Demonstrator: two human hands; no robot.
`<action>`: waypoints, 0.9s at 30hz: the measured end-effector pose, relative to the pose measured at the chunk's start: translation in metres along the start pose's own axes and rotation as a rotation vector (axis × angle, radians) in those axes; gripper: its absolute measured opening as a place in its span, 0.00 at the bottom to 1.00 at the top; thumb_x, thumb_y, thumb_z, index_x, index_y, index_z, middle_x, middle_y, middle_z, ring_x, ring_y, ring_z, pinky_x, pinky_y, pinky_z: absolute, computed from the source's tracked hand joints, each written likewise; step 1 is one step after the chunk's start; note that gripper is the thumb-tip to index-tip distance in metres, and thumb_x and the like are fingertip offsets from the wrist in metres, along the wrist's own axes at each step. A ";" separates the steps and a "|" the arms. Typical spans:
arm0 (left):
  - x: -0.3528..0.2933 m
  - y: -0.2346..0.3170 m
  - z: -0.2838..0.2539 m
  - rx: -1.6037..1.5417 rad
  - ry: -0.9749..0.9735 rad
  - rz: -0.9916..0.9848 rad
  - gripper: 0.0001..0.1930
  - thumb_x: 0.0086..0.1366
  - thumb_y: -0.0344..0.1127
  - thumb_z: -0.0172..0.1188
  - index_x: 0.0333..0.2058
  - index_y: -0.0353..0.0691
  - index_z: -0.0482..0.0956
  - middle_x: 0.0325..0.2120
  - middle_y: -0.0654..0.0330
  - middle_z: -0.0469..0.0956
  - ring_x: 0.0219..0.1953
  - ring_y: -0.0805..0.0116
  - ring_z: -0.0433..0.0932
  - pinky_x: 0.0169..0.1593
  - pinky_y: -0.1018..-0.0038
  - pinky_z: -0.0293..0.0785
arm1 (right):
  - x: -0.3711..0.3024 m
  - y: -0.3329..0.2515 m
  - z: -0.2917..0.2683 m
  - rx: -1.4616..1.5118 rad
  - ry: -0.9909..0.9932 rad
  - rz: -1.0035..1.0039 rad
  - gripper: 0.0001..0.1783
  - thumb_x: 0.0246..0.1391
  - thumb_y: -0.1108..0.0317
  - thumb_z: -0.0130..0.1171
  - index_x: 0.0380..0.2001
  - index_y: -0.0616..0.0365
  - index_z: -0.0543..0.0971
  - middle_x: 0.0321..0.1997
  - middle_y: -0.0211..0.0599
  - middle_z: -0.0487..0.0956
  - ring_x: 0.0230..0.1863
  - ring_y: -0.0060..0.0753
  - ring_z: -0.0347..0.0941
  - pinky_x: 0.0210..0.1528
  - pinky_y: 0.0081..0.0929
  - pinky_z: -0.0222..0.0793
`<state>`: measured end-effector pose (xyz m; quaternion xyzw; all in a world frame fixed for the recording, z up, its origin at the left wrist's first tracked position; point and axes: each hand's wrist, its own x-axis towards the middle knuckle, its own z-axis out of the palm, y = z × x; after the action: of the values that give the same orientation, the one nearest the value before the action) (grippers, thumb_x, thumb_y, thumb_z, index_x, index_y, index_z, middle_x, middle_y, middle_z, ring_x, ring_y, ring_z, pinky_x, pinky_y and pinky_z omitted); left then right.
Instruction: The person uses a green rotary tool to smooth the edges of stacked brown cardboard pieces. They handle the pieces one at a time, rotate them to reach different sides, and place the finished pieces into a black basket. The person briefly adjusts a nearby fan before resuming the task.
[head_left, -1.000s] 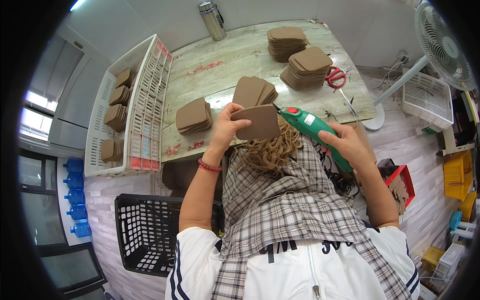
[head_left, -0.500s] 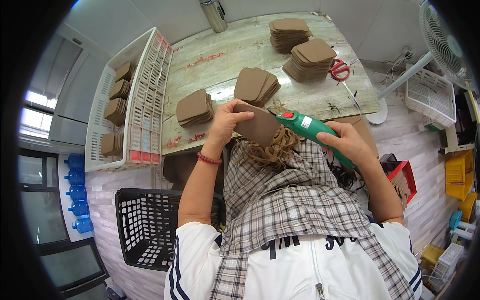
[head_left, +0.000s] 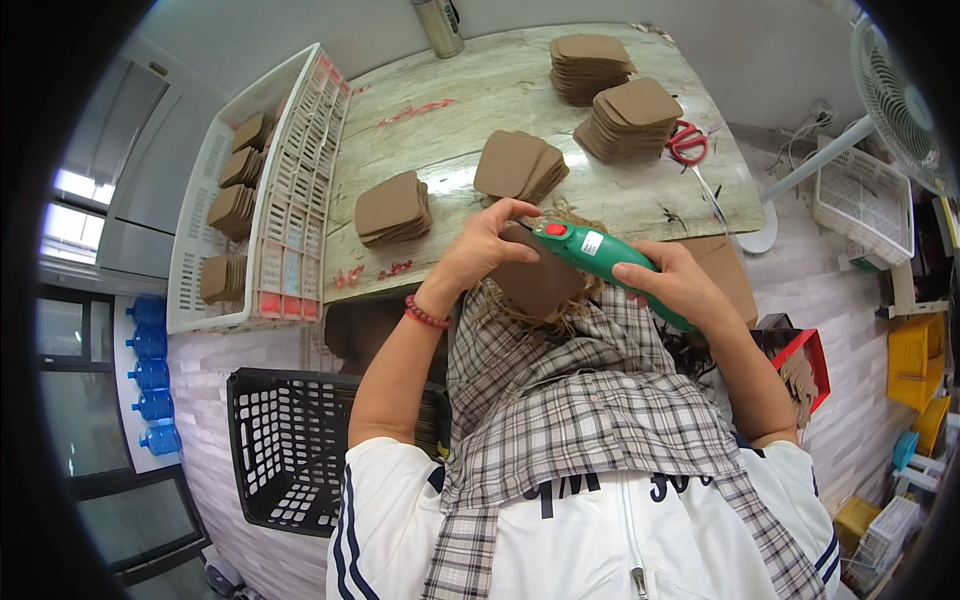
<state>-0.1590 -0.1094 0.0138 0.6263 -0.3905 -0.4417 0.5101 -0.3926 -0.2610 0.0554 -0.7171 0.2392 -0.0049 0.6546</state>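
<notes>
A brown rounded-corner pad (head_left: pixel 540 285) is pinched near its top edge by my left hand (head_left: pixel 490 243), above the lap of my plaid apron (head_left: pixel 560 440). My right hand (head_left: pixel 678 283) is wrapped round the body of a green electric cutter (head_left: pixel 605 255) with a red button. The cutter's head lies against the pad's upper edge, close to my left fingertips, which partly hide the contact. Curly brown trimmings (head_left: pixel 575 215) hang behind and beside the pad. Just beyond, on the table, is a stack of brown pads (head_left: pixel 518 165), with another stack (head_left: pixel 392 208) to its left.
More pad stacks (head_left: pixel 632 115) and red-handled scissors (head_left: pixel 687 142) are on the worn table (head_left: pixel 430 130). A white crate (head_left: pixel 295 190) holding pads stands at left, a black crate (head_left: pixel 290 450) below it. A fan (head_left: pixel 900 100) and a red box (head_left: pixel 805 365) are at right.
The pad has been turned so it hangs lower, over the lap. My left hand has shifted right along its top, and the cutter's head has moved left.
</notes>
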 end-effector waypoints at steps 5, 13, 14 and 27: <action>-0.008 -0.006 -0.023 -0.074 0.156 -0.042 0.33 0.48 0.19 0.65 0.55 0.37 0.67 0.41 0.56 0.75 0.40 0.74 0.73 0.42 0.80 0.71 | 0.015 0.012 0.010 0.064 0.050 -0.080 0.20 0.55 0.55 0.59 0.35 0.66 0.78 0.23 0.29 0.74 0.23 0.17 0.68 0.25 0.17 0.65; -0.027 -0.058 -0.192 0.166 0.939 0.035 0.23 0.53 0.27 0.63 0.49 0.35 0.70 0.44 0.55 0.73 0.47 0.62 0.72 0.50 0.66 0.70 | 0.004 0.031 -0.006 0.132 0.137 0.003 0.18 0.57 0.58 0.57 0.39 0.65 0.77 0.22 0.30 0.74 0.22 0.17 0.67 0.26 0.17 0.64; -0.023 -0.066 -0.198 0.392 0.971 -0.012 0.24 0.52 0.29 0.64 0.49 0.35 0.70 0.44 0.54 0.73 0.48 0.61 0.72 0.50 0.64 0.70 | 0.004 0.033 -0.007 0.122 0.144 0.013 0.18 0.57 0.58 0.57 0.38 0.65 0.77 0.22 0.30 0.74 0.22 0.17 0.67 0.26 0.17 0.64; 0.093 -0.060 -0.040 0.810 0.733 -0.058 0.28 0.50 0.50 0.65 0.43 0.33 0.77 0.56 0.45 0.64 0.64 0.46 0.49 0.64 0.51 0.42 | -0.008 0.041 -0.007 0.132 0.282 0.002 0.19 0.56 0.56 0.58 0.35 0.64 0.77 0.21 0.29 0.74 0.21 0.16 0.67 0.24 0.16 0.63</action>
<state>-0.0905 -0.1749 -0.0564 0.8961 -0.3085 -0.0226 0.3183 -0.4159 -0.2656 0.0203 -0.6645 0.3285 -0.1207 0.6603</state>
